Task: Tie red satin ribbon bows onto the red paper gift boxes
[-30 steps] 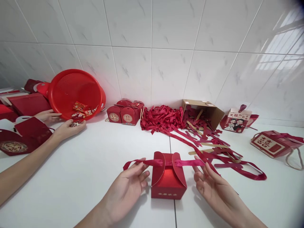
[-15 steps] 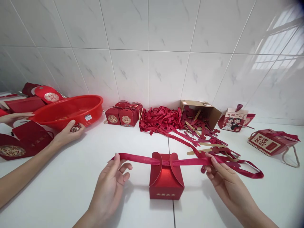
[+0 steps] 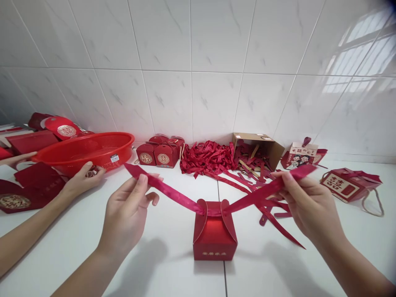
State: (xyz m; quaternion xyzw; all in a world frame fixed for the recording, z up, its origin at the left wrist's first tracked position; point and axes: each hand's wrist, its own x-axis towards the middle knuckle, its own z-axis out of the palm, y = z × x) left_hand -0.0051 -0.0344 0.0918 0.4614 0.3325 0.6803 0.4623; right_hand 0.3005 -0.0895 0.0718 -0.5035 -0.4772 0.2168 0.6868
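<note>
A small red gift box (image 3: pixel 214 237) stands on the white counter in front of me, its two rounded top flaps upright. A red ribbon (image 3: pixel 173 191) runs through the flaps and rises to both sides. My left hand (image 3: pixel 128 210) pinches the ribbon's left end, raised above the counter. My right hand (image 3: pixel 306 202) pinches the right end at about the same height.
Another person's hands (image 3: pixel 81 180) hold a red plastic basket (image 3: pixel 86 150) at the left, beside flat red boxes (image 3: pixel 29 187). Along the tiled wall lie finished red boxes (image 3: pixel 158 152), a ribbon heap (image 3: pixel 208 156), a tipped cardboard box (image 3: pixel 261 145) and printed boxes (image 3: pixel 348 185).
Both my hands have lifted and spread outward, pulling the ribbon ends up and taut through the box flaps. The other person's basket has been lowered from tilted up to level.
</note>
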